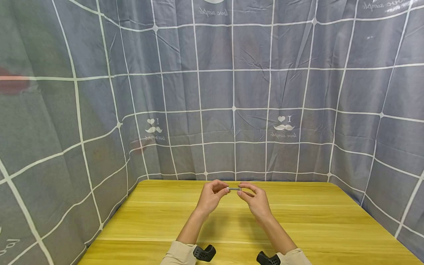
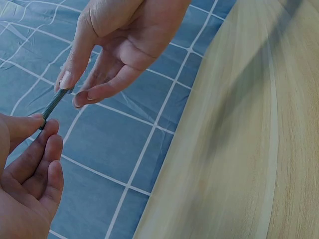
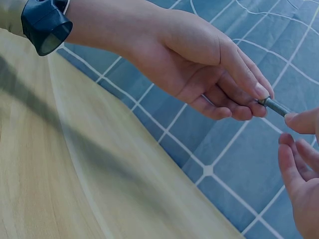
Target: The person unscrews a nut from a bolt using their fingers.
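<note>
A threaded metal bolt [image 1: 234, 188] is held level between my two hands, above the far part of the table. The left hand [image 1: 209, 197] pinches one end with thumb and fingertips, where a wider nut-like piece [image 3: 262, 101] shows. At the opposite end, the right hand [image 1: 256, 201] pinches the bolt, its thumb [image 2: 67, 79] pressed close to a wider rim. Between the two grips the bare thread [image 2: 53, 104] is visible in the left wrist view. The remaining fingers of both hands are loosely bent. Fingertips partly cover both bolt ends.
A yellow wood-grain table [image 1: 149, 221] lies beneath the hands. Grey curtains [image 1: 215, 88] with white grid lines hang behind it and along both sides, close to its edges. Black wrist devices [image 1: 204, 253] sit at the cuffs of light sleeves [image 1: 180, 254].
</note>
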A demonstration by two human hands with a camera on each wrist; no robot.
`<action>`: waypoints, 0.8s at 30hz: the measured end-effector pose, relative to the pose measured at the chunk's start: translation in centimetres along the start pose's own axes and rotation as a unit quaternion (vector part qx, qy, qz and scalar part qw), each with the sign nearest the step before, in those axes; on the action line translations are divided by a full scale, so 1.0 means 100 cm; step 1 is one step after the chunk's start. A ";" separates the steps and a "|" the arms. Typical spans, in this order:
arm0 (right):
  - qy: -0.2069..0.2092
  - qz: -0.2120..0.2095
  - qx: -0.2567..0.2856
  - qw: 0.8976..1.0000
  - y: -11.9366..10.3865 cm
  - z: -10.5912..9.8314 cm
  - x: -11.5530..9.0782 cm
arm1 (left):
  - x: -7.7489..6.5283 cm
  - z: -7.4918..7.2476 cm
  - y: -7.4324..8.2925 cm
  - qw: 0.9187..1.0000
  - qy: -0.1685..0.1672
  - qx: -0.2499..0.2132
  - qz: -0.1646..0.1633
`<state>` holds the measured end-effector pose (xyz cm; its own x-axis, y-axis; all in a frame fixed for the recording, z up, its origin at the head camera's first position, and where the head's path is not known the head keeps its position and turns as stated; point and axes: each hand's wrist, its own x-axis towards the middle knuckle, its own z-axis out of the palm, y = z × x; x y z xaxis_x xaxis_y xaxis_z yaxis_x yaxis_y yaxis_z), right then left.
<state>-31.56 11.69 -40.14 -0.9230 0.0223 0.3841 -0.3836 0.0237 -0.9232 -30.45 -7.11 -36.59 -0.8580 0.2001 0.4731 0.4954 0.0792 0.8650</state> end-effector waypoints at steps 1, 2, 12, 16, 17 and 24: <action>0.000 0.000 0.000 1.000 0.000 0.000 0.000 | 0.000 0.000 0.000 1.000 0.000 -0.002 -0.001; 0.000 0.000 0.001 1.000 0.000 0.000 0.000 | 0.000 0.000 0.000 1.000 -0.001 -0.004 -0.001; -0.003 -0.004 0.017 1.000 0.002 -0.001 0.003 | 0.000 0.000 -0.001 1.000 -0.002 -0.008 0.000; -0.002 -0.008 0.014 1.000 0.001 0.000 0.002 | 0.000 0.000 -0.001 1.000 -0.003 -0.008 0.001; -0.003 -0.009 0.015 1.000 0.001 0.000 0.002 | 0.000 0.000 -0.001 1.000 -0.003 -0.007 0.001; -0.001 0.004 0.013 1.000 0.000 -0.001 0.001 | 0.000 0.000 -0.001 1.000 -0.004 -0.002 0.001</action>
<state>-31.66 11.78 -40.06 -0.9260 0.0211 0.3770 -0.3771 -0.0022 -0.9262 -30.49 -7.14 -36.66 -0.8561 0.2071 0.4734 0.4964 0.0749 0.8649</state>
